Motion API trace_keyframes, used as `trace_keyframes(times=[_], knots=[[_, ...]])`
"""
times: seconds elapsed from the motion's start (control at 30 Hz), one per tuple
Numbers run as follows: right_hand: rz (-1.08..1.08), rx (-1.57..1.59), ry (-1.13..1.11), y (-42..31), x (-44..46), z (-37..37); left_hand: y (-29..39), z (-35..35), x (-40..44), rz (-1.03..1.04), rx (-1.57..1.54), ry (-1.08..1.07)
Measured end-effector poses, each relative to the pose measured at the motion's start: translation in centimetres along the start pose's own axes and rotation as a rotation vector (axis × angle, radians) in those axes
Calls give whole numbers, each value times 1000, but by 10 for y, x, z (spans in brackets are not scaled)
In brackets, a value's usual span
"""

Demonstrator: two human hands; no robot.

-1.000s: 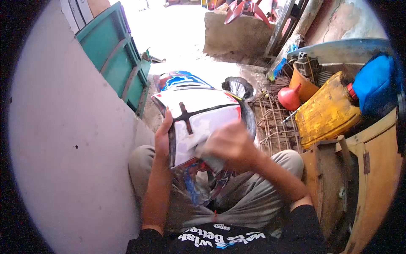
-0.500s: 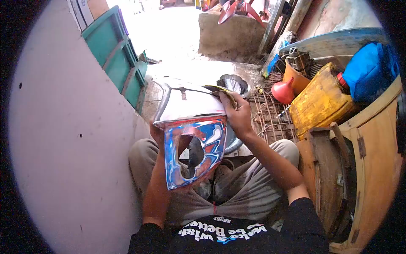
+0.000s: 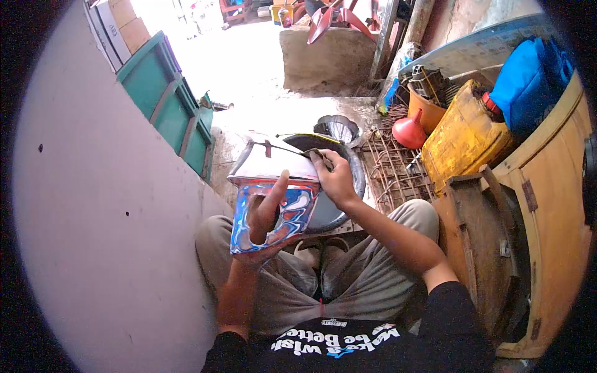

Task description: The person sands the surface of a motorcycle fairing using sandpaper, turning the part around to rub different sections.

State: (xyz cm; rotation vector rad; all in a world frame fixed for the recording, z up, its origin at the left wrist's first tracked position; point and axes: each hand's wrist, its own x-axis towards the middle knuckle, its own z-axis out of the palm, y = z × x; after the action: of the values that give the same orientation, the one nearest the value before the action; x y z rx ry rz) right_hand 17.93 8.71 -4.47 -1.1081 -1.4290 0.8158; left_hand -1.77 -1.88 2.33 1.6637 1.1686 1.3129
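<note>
A motorcycle body panel (image 3: pixel 273 158), white on top and marbled blue, red and white on its lower face, is held over my lap. My left hand (image 3: pixel 264 217) grips it from below, with the thumb up across the cut-out opening and the other fingers mostly hidden behind. At the panel's right edge, my right hand (image 3: pixel 336 177) is closed on a small dark folded sheet (image 3: pixel 315 153) that looks like sandpaper, pressed against the white surface. A dark round basin (image 3: pixel 356 180) with greyish liquid stands under and behind the panel.
A black scalloped bowl (image 3: pixel 339 129) lies beyond the basin. On the right are a metal grid (image 3: pixel 395 171), a red funnel (image 3: pixel 408 129), a yellow jerrycan (image 3: pixel 463 137) and a wooden piece (image 3: pixel 547 205). A pale wall (image 3: pixel 112 236) stands close at left.
The panel has tilted and shifted slightly left, uncovering more of the basin. My left hand has come round from behind, its thumb now showing at the opening. My right hand has moved slightly left and down.
</note>
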Motion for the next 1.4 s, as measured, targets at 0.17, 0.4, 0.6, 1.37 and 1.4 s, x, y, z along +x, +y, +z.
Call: trace_keyframes(times=[0.17,0.4,0.6,1.37,1.4], knots=[[37,-78,30,29,37,-20,8,-15,4,259,308,-38],[284,-998,-434,98,21,-18,-26,-11,15,121,-49,176],[96,-960,-476,291,-4,37,-47,5,14,-291,-470,367],[-920,-414,-464,-118,-3,-24,23,3,18,-363,-958,299],[-1048,-472,-427,-124,-13,-24,31,2,19,-390,-869,334]])
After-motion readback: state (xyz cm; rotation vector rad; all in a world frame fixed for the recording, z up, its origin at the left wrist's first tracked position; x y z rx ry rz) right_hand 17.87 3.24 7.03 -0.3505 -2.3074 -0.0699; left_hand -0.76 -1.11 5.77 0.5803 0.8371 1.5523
